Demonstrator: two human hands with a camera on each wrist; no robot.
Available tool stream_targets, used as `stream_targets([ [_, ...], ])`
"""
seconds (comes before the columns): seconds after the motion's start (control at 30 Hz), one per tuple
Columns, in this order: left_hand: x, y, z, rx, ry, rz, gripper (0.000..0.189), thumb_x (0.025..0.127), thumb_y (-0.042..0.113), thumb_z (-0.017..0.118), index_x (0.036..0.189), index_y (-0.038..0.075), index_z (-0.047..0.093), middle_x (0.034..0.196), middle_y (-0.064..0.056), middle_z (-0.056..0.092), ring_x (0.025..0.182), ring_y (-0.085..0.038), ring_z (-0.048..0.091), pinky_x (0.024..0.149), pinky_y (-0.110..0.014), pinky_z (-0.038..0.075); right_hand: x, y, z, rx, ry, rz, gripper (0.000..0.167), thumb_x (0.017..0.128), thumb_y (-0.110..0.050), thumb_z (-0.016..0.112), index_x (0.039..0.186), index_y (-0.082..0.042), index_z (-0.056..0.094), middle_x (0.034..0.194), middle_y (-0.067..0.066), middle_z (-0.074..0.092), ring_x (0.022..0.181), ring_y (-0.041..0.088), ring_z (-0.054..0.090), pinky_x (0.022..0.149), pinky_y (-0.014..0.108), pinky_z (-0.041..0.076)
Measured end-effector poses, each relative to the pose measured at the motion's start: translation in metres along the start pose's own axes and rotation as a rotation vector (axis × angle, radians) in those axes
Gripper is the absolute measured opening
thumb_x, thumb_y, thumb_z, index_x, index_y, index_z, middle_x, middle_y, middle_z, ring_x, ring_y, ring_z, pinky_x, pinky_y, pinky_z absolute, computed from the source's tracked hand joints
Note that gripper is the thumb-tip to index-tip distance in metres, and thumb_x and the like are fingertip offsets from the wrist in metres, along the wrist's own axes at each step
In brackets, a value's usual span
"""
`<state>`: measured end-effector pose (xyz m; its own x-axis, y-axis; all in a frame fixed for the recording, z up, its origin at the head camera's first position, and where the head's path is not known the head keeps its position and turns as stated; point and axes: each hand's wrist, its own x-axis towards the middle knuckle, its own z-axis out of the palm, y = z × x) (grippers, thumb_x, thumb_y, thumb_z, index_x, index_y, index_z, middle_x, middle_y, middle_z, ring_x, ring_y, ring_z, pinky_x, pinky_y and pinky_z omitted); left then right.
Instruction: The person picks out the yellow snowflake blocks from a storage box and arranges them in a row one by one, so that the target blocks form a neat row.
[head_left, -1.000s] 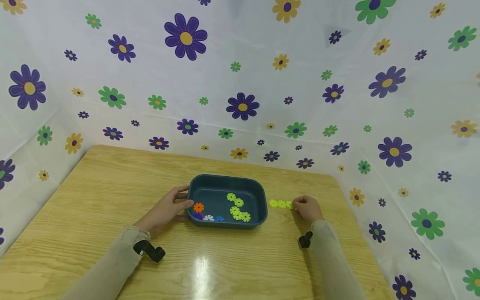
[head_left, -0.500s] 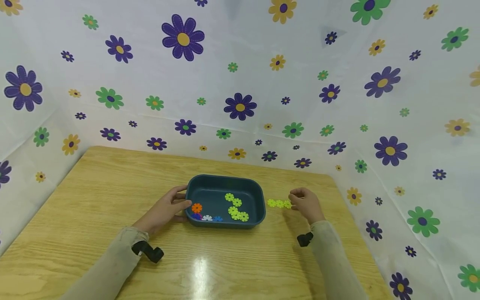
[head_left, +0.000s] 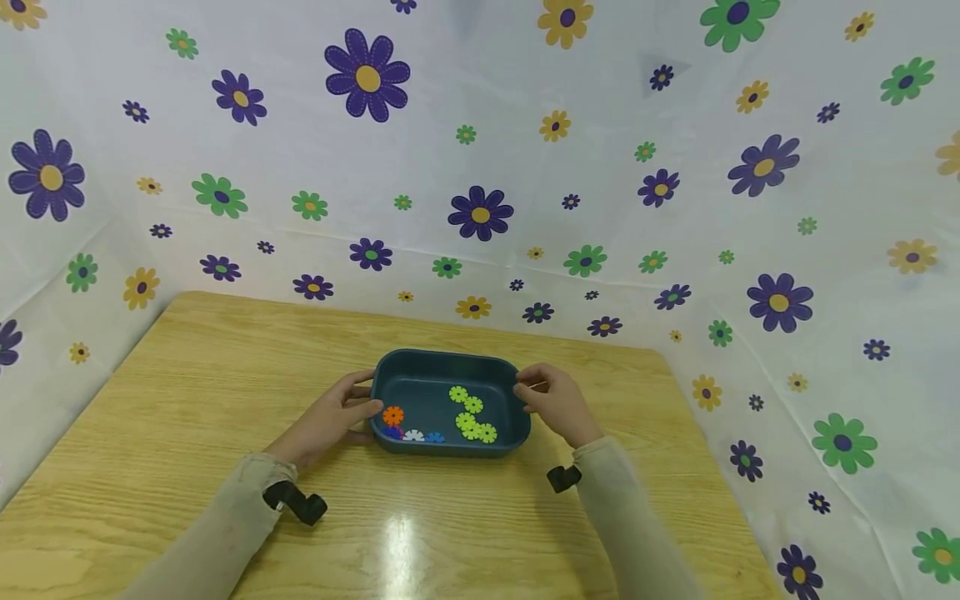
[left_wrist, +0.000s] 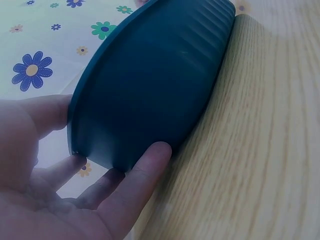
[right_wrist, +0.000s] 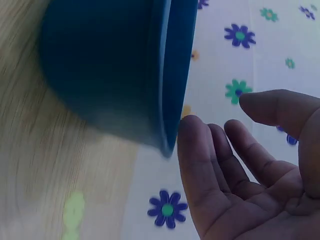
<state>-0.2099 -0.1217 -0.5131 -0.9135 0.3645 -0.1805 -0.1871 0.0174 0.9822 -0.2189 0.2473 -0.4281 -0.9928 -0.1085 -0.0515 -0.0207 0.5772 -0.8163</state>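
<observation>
A dark teal plastic tub stands on the table. My left hand grips its left end, thumb at the rim and fingers against the outer wall, as the left wrist view shows. My right hand hovers at the right rim with loosely bent fingers, holding nothing; in the right wrist view the fingertips are right at the rim. Inside lie several yellow-green snowflake discs, an orange disc, a white disc and blue discs. Blurred yellow-green discs lie outside on the table.
The wooden table reaches back to a white cloth printed with flowers, which also hangs at both sides. Black wrist mounts sit on both sleeves.
My right hand has let go of the row of yellow-green discs and moved left to the tub's right rim, hiding that row in the head view. The left hand stays put.
</observation>
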Motion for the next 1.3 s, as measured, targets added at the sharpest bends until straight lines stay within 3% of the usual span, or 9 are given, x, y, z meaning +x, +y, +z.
stream_targets([
  [0.13,-0.001,0.001,0.000,-0.004,-0.005,0.006,0.073,0.103,0.027,0.067,0.163,0.016,0.026,0.156,-0.027,0.037,0.128,-0.041,0.057,0.091,-0.049,0.061,0.005,-0.010,0.022,-0.030,-0.093,-0.019,0.028,0.099,-0.015,0.071,0.123,-0.001,0.067,0.110,0.010,0.069,0.093,0.022,0.069,0.081,0.038,0.063],
  [0.3,-0.001,0.002,0.000,-0.010,-0.007,0.006,0.074,0.103,0.027,0.068,0.163,0.016,0.026,0.156,-0.027,0.037,0.128,-0.041,0.058,0.091,-0.049,0.061,0.015,-0.010,0.044,-0.106,-0.217,-0.031,0.031,0.099,-0.016,0.071,0.125,-0.001,0.066,0.112,0.008,0.070,0.098,0.022,0.068,0.086,0.041,0.061],
  [0.53,-0.003,0.001,0.000,-0.012,0.000,-0.002,0.075,0.102,0.028,0.069,0.163,0.017,0.027,0.156,-0.026,0.038,0.127,-0.040,0.058,0.090,-0.049,0.061,0.027,-0.005,0.065,-0.238,-0.262,-0.023,0.028,0.097,-0.020,0.074,0.121,-0.007,0.068,0.114,0.007,0.069,0.103,0.022,0.065,0.089,0.043,0.057],
  [0.77,-0.003,0.004,0.000,-0.017,-0.013,0.001,0.075,0.103,0.028,0.068,0.163,0.016,0.026,0.157,-0.028,0.036,0.129,-0.044,0.056,0.091,-0.048,0.061,0.030,-0.002,0.076,-0.302,-0.261,-0.031,0.025,0.094,-0.018,0.077,0.117,-0.008,0.070,0.114,0.009,0.067,0.106,0.026,0.062,0.093,0.049,0.055],
  [0.97,-0.001,0.003,-0.001,-0.007,-0.010,-0.001,0.073,0.103,0.027,0.067,0.163,0.017,0.027,0.156,-0.027,0.038,0.129,-0.043,0.057,0.090,-0.049,0.061,0.030,0.000,0.079,-0.302,-0.272,-0.048,0.027,0.092,-0.016,0.079,0.115,-0.006,0.070,0.104,0.007,0.063,0.093,0.021,0.058,0.085,0.044,0.053],
  [1.13,0.000,0.001,-0.002,-0.011,-0.014,-0.001,0.074,0.102,0.027,0.069,0.163,0.018,0.029,0.156,-0.025,0.039,0.129,-0.042,0.057,0.090,-0.049,0.061,0.029,-0.001,0.081,-0.309,-0.192,-0.004,0.031,0.092,-0.015,0.079,0.116,-0.004,0.064,0.100,0.008,0.058,0.086,0.022,0.054,0.078,0.042,0.051],
  [1.3,0.001,-0.001,-0.003,-0.009,-0.022,0.004,0.076,0.102,0.029,0.069,0.163,0.017,0.027,0.156,-0.026,0.038,0.130,-0.042,0.056,0.091,-0.049,0.061,0.029,-0.002,0.082,-0.346,-0.127,0.020,0.030,0.093,-0.016,0.077,0.118,-0.002,0.065,0.104,0.012,0.055,0.090,0.024,0.052,0.082,0.044,0.050],
])
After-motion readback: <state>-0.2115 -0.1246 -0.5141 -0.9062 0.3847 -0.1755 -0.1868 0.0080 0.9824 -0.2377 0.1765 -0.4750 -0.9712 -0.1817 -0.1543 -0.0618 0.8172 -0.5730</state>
